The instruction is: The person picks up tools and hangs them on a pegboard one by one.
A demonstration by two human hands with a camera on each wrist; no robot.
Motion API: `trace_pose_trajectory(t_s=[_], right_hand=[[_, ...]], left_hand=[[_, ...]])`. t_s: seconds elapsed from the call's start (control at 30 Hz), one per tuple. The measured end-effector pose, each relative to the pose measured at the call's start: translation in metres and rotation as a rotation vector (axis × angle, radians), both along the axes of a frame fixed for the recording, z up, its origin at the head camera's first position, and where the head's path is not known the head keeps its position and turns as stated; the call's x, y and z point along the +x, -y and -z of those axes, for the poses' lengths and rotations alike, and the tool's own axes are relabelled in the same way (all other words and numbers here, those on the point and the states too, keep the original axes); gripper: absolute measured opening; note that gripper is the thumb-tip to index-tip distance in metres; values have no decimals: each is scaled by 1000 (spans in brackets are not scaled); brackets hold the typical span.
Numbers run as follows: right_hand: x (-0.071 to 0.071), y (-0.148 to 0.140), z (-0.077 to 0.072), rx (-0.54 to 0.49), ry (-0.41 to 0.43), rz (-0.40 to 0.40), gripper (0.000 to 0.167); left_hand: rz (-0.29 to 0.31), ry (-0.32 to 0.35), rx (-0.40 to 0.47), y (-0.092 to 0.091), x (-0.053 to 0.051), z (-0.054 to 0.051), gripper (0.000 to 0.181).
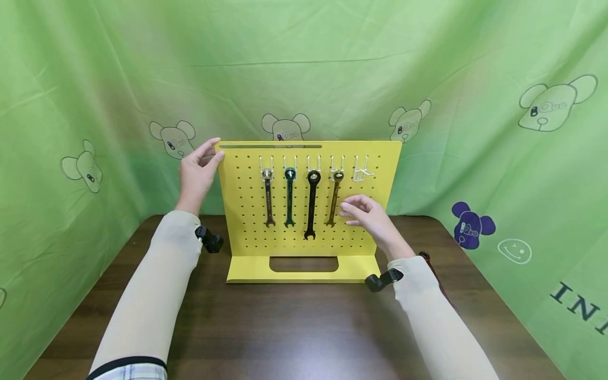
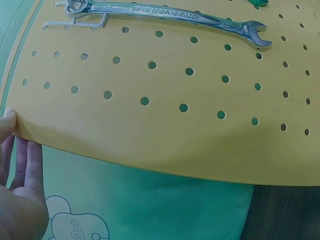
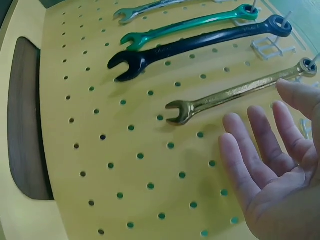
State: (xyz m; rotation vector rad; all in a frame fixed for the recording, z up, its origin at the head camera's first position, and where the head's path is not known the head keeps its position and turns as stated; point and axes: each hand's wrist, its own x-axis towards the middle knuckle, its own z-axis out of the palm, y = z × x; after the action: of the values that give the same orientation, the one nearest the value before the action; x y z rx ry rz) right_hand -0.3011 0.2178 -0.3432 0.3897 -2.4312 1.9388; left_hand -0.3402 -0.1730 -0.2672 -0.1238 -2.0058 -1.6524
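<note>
My left hand (image 1: 197, 177) pinches the upper left corner of a yellow pegboard (image 1: 247, 237), thumb in front and fingers behind the edge. From white hooks on the board hang a silver wrench (image 1: 268, 203), a green wrench (image 1: 290, 200), a larger black wrench (image 1: 311, 206) and a gold wrench (image 1: 334, 200). My right hand (image 1: 368, 214) is just right of the gold wrench, fingers loosely bent and holding nothing. In the right wrist view the thumb (image 3: 300, 95) is close to the gold wrench's shaft; whether it touches, I cannot tell.
Another white hook (image 1: 362, 173) projects at the board's right. A red wrench (image 1: 424, 256) lies on the brown table (image 1: 285, 327), partly hidden by my right forearm. Green printed cloth (image 1: 332, 68) surrounds the table at the back and sides.
</note>
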Motion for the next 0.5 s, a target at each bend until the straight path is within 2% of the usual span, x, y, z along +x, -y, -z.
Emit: trace_pose_trajectory(t_s=[0.37, 0.5], right_hand=[[6, -24, 12, 65, 14, -7, 46], [9, -36, 16, 121, 32, -19, 47]], left_hand=[[5, 7, 5, -1, 0, 1, 36], [4, 3, 7, -1, 0, 0, 35]])
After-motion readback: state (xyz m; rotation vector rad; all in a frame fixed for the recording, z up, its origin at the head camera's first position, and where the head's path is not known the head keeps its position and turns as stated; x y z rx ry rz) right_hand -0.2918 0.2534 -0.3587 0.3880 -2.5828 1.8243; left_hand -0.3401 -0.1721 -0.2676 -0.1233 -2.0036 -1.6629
